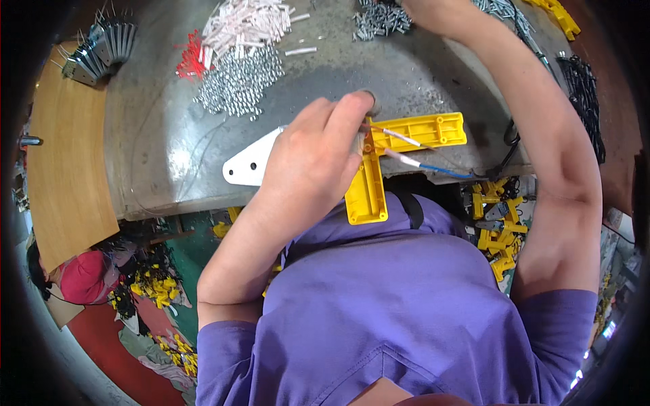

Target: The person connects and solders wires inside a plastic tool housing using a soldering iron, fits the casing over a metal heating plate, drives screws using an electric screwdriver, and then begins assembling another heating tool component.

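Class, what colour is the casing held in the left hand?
The casing is yellow, clearest in the head view.

The left hand (313, 145) holds a yellow housing (366, 193) and white plate (245, 162), the right hand (430, 13) beside grey screws (378, 21).

Seen from above, a person (386, 291) in short purple sleeves (233, 355) bends the left arm (240, 247) at the elbow, its bare forearm angled inward and the left grip (313, 150) turned back-of-hand up, fingers curled and closed in a hold. The right arm (558, 149) reaches farther forward, elbow bent, the forearm slanting inward to the right grip (433, 12), which the upper edge cuts off, leaving its fingers out of sight.
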`<state>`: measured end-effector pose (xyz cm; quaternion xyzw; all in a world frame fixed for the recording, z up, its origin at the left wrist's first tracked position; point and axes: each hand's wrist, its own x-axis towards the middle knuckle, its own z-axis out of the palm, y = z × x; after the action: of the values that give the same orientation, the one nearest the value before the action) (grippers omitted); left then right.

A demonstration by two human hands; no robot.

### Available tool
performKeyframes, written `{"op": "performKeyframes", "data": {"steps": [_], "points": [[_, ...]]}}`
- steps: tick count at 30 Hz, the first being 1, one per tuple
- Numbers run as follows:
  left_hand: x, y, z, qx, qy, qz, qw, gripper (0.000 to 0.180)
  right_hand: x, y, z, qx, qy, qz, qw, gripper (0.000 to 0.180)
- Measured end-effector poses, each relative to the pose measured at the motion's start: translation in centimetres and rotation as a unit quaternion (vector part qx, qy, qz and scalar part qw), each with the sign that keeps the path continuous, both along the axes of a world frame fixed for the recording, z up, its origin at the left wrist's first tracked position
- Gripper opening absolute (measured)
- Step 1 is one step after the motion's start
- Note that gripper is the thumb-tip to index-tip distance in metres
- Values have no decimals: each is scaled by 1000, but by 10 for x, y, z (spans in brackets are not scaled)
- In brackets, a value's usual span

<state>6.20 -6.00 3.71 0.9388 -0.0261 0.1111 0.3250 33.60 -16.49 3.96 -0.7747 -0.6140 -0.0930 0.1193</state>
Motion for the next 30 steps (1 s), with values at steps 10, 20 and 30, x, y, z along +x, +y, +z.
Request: {"op": "performKeyframes", "data": {"steps": [10, 20, 30], "points": [[1, 4, -7, -44, -37, 14, 998, 40, -33, 5, 21, 272, 193, -99, 938, 21], [3, -1, -9, -78, -83, 29, 993, 31, -132, -32, 56, 236, 731, 185, 613, 32], [4, -1, -13, -57, -117, 21, 991, 31, -132, -20, 45, 164, 768, 206, 584, 47]]}}
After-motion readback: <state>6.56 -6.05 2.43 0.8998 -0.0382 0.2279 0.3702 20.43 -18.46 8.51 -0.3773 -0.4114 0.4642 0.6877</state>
